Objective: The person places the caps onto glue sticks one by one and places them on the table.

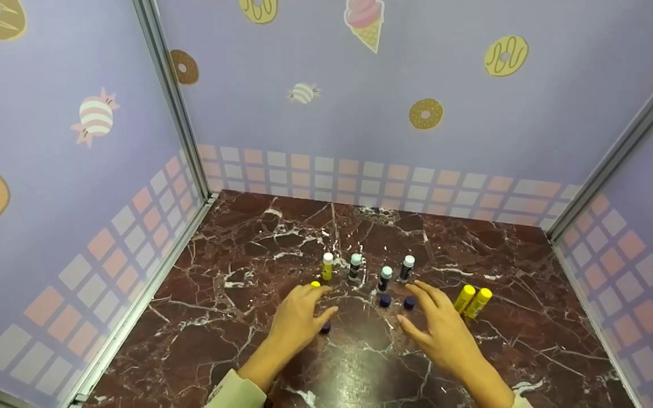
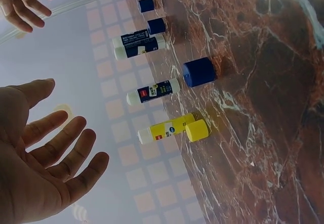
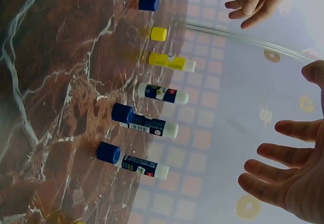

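L hand [image 1: 301, 317] is lower centre of frame, R hand [image 1: 442, 331] lower right of centre. Both hover, fingers spread + slightly bent, nothing held. One blue cap [image 1: 325, 327] shows beside L thumb, yellow cap [image 1: 316, 284] just past L fingers, 2 more blue caps [image 1: 385, 300] near R fingertips, approx mid-frame. Yellow-topped sticks [image 1: 478, 303], a pair, stand right of R hand. Behind the caps, centre: yellow stick [image 1: 327, 267] + 3 navy sticks [image 1: 407, 268], upright, white ends up (can't tell if glue or base). Patterned wall [image 1: 360, 136] fills upper frame.

Risk: sticks are tall/narrow, so a stray knuckle prob tips one, poss into its neighbour. Low L-hand move could clip the yellow cap, mostly hidden in head cam; a cap knocked on its side may roll.

Views: head cam makes L thumb look nearly on the blue cap; L wrist cam shows a gap, plus the full yellow cap. Only head cam gets the yellow-topped pair properly; wrist cams catch slivers at frame edge.
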A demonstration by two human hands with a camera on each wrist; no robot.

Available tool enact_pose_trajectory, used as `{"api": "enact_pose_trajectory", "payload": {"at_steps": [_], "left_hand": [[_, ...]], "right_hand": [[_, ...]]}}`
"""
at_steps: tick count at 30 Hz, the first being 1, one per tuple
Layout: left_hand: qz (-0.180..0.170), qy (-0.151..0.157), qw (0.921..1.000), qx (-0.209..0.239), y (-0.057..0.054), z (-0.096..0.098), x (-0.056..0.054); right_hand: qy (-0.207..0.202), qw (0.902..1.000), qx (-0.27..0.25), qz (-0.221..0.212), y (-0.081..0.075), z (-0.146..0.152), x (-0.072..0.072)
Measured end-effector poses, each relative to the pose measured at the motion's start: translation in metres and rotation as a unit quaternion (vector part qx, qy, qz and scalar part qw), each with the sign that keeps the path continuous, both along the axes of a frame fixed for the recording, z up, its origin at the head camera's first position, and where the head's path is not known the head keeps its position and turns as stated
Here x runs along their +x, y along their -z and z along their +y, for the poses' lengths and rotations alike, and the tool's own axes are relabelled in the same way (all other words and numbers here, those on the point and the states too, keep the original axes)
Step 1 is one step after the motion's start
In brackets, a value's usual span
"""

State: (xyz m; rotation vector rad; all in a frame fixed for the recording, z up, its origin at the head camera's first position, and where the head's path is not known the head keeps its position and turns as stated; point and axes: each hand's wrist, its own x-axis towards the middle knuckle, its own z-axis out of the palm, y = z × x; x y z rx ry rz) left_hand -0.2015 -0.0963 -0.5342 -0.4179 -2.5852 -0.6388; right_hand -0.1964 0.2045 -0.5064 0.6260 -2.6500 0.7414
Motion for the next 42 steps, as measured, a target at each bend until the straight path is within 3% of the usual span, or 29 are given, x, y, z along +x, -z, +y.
{"api": "enact_pose_trajectory", "payload": {"at_steps": [8, 17, 21, 25, 30, 34, 42], "left_hand": [[-0.023, -0.008, 0.9993, 0.029, 0.007, -0.005, -0.011], [-0.103, -0.051, 0.9859, 0.122, 0.038, -0.015, -0.056], [-0.117, -0.068, 0.9805, 0.143, 0.047, -0.011, -0.076], [-0.104, -0.078, 0.9749, 0.181, 0.056, -0.003, -0.096], [-0.11, -0.117, 0.958, 0.237, 0.068, 0.006, -0.117], [-0.146, -0.149, 0.9457, 0.249, 0.074, 0.01, -0.127], [-0.148, -0.149, 0.9463, 0.246, 0.078, 0.012, -0.136]], "right_hand": [[0.003, 0.9997, -0.018, 0.013, 0.003, 0.0, 0.006], [-0.004, 0.9993, -0.038, 0.001, 0.01, -0.005, 0.02], [-0.001, 0.9994, -0.034, 0.009, 0.014, -0.006, 0.025], [0.001, 0.999, -0.038, 0.022, 0.016, -0.006, 0.029], [0.001, 0.9987, -0.046, 0.024, 0.015, -0.003, 0.031], [0.001, 0.9989, -0.043, 0.02, 0.017, -0.001, 0.032], [0.005, 0.9991, -0.042, 0.009, 0.021, 0.0, 0.035]]}}
